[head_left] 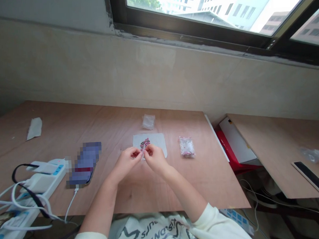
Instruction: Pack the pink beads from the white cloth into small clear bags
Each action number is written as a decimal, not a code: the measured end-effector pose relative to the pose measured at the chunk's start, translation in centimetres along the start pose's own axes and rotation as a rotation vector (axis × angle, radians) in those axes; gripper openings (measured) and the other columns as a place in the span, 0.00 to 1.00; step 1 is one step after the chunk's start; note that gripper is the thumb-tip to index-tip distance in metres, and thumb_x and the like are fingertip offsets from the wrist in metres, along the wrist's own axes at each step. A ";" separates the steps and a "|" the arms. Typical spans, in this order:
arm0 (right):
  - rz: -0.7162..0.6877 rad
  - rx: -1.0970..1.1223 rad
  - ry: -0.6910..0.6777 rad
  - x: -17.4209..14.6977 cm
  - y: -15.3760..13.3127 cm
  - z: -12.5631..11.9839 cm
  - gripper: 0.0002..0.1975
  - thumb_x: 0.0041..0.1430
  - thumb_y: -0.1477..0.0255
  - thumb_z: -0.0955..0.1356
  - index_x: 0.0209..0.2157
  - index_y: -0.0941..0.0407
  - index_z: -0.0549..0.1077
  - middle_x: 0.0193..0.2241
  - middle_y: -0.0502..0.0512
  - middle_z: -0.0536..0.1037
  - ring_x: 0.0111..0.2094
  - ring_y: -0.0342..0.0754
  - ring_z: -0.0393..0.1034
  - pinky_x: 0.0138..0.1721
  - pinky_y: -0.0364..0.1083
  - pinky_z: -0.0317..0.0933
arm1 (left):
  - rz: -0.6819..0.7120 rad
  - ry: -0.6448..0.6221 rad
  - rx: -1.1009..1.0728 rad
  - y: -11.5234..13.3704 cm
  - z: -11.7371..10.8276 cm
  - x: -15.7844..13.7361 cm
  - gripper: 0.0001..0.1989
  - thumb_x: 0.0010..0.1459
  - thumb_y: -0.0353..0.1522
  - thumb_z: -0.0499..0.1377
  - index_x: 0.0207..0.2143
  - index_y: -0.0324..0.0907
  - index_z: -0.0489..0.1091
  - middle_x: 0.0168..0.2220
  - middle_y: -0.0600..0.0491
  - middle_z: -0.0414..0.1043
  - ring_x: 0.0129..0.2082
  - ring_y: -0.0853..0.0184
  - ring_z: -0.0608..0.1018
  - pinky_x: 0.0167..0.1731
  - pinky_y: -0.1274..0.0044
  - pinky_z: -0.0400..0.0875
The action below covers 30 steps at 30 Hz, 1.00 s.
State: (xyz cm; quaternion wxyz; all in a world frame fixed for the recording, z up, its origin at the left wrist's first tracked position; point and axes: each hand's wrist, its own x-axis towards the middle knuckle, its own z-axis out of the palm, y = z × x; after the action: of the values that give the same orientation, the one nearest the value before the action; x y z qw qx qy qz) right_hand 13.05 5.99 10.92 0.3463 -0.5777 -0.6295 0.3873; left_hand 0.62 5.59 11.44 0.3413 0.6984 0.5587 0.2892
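Over the front edge of a white sheet (160,142), my left hand (128,159) and my right hand (156,157) meet fingertip to fingertip. Both are closed in a pinch. Whatever lies between the fingertips is too small to make out. Just beyond them, a little heap of pink and dark bead-like pieces (144,143) rests on the sheet. To the right lies a clear plastic packet (187,147) with pinkish contents showing along its edges. Farther back, behind the sheet, sits a crumpled clear plastic bag (148,122).
Left of my arms, a phone (84,164) lies plugged into a white cable. A power strip (42,189) with tangled cords occupies the table's left front. A paper scrap (34,128) lies far left. Across a gap on the right, a second table (278,145) holds another dark-screened device (313,179).
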 end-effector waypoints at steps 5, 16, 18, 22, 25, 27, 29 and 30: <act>0.075 -0.061 0.068 -0.5 -0.2 0.2 0.06 0.40 0.77 0.59 0.14 0.56 0.56 0.13 0.45 0.58 0.18 0.39 0.52 0.20 0.39 0.45 | -0.006 0.212 0.151 -1.3 0.0 0.0 0.07 0.44 0.31 0.50 0.16 0.42 0.55 0.19 0.57 0.60 0.24 0.70 0.66 0.26 0.79 0.60; 0.015 0.034 -0.078 -0.3 -0.1 0.8 0.05 0.40 0.75 0.58 0.15 0.57 0.56 0.13 0.44 0.57 0.18 0.38 0.51 0.20 0.39 0.45 | 0.079 0.033 0.047 -1.0 0.1 0.0 0.20 0.43 0.27 0.50 0.43 0.42 0.59 0.43 0.50 0.61 0.44 0.65 0.65 0.44 0.73 0.60; 0.043 0.022 -0.054 0.0 -0.1 0.5 0.06 0.39 0.75 0.59 0.14 0.57 0.55 0.12 0.43 0.56 0.18 0.38 0.50 0.19 0.39 0.44 | 0.107 0.003 0.002 -0.9 -0.3 0.4 0.24 0.43 0.23 0.46 0.45 0.42 0.58 0.47 0.50 0.59 0.49 0.67 0.62 0.49 0.73 0.55; 0.151 0.118 -0.042 0.6 0.1 0.0 0.06 0.39 0.74 0.60 0.13 0.57 0.56 0.12 0.44 0.59 0.17 0.38 0.53 0.19 0.39 0.46 | 0.111 -0.104 -0.017 -0.5 -1.5 0.7 0.21 0.44 0.22 0.43 0.41 0.42 0.64 0.46 0.53 0.65 0.53 0.66 0.59 0.54 0.69 0.43; 0.250 0.282 -0.048 1.0 0.3 0.1 0.06 0.39 0.75 0.60 0.14 0.57 0.57 0.12 0.45 0.63 0.16 0.38 0.56 0.19 0.39 0.50 | 0.058 -0.190 -0.023 -0.2 -2.0 0.1 0.17 0.49 0.29 0.47 0.42 0.45 0.64 0.48 0.54 0.64 0.53 0.62 0.58 0.53 0.67 0.44; 0.305 0.386 -0.056 1.1 0.4 0.3 0.07 0.40 0.74 0.60 0.14 0.57 0.57 0.12 0.45 0.64 0.15 0.37 0.57 0.19 0.38 0.52 | 0.027 -0.220 -0.025 -0.2 -2.0 -0.4 0.21 0.48 0.35 0.52 0.46 0.46 0.60 0.52 0.52 0.58 0.54 0.59 0.56 0.52 0.67 0.48; 0.348 0.466 -0.090 1.0 0.6 0.4 0.07 0.41 0.74 0.60 0.14 0.57 0.58 0.12 0.46 0.65 0.15 0.37 0.57 0.19 0.38 0.53 | 0.024 -0.230 -0.021 -0.4 -1.6 -0.7 0.27 0.44 0.38 0.56 0.49 0.46 0.57 0.53 0.51 0.57 0.54 0.59 0.56 0.52 0.68 0.48; 0.366 0.497 -0.115 0.9 0.7 0.4 0.07 0.41 0.73 0.60 0.14 0.58 0.59 0.12 0.46 0.65 0.15 0.37 0.57 0.19 0.38 0.53 | 0.027 -0.220 -0.015 -0.6 -1.4 -0.7 0.28 0.43 0.38 0.57 0.49 0.45 0.57 0.52 0.50 0.58 0.54 0.59 0.57 0.52 0.68 0.48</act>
State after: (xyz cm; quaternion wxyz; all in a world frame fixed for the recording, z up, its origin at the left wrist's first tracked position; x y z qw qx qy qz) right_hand 12.92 6.92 10.05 0.3650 -0.5565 -0.4197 0.6172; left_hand -1.02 5.19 11.76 0.4019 0.7307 0.5063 0.2196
